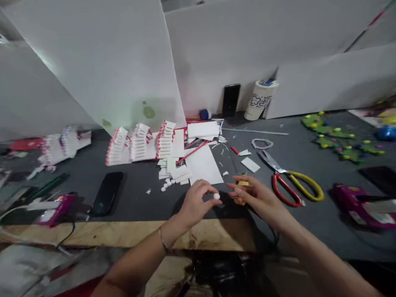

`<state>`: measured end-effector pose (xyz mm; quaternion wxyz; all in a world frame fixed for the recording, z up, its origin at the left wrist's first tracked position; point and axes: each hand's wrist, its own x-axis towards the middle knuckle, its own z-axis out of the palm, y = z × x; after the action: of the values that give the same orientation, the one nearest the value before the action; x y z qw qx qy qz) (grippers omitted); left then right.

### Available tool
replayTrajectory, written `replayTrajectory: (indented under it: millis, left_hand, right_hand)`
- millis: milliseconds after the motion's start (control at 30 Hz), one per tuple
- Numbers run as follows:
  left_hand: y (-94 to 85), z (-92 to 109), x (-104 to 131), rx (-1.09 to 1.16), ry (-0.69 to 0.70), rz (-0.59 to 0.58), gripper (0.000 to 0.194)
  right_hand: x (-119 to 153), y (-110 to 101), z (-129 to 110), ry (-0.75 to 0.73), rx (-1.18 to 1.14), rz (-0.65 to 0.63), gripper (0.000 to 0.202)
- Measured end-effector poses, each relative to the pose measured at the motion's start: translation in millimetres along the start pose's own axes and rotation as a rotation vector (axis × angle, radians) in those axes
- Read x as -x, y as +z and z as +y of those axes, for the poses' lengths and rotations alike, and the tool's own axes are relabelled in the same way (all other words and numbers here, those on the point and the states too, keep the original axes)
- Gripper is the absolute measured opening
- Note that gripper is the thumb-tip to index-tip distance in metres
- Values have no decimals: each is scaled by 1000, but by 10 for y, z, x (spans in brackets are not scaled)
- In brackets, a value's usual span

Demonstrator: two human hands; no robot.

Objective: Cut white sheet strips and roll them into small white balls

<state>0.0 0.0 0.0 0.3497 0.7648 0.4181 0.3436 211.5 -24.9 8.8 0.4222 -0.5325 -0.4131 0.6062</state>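
Note:
My left hand [198,202] pinches a small white ball [217,196] between thumb and fingertips, just above the table's front edge. To its right, my right hand [258,200] has its fingers stretched toward the ball, with a gap between them and it; I see nothing held there. Behind and below those fingers is a yellow object [243,183], mostly covered, so its kind cannot be made out. More small white balls [163,189] lie beside a pile of white paper pieces [181,173]. A white sheet [204,165] lies beyond my left hand.
Scissors [280,170] with red and yellow handles lie to the right. A black phone [107,194] rests at left. Fanned white sticks with red tips [139,144] stand at the back, near a paper cup [260,101]. Purple devices [355,206] and green decorated pieces [328,132] are also there.

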Motion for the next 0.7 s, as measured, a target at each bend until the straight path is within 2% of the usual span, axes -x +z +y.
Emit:
replayTrajectory:
  millis: [267, 367, 500, 567, 700]
  left_hand:
    - [-289, -277, 256, -528, -193, -13, 26]
    - [-375, -367, 304, -578, -262, -31, 34]
    - [-458, -419, 366, -532, -218, -86, 53]
    - [-473, -435, 393, -531, -173, -104, 46]
    - [-431, -453, 411, -540, -129, -69, 16]
  right_hand:
    - [-30, 34, 14, -71, 105, 31, 55]
    - [-21, 42, 23, -103, 162, 28, 52]
    - [13, 31, 1, -114, 233, 18, 47]
    - [21, 14, 4, -118, 273, 39, 45]
    - [16, 2, 85, -189, 391, 65, 38]
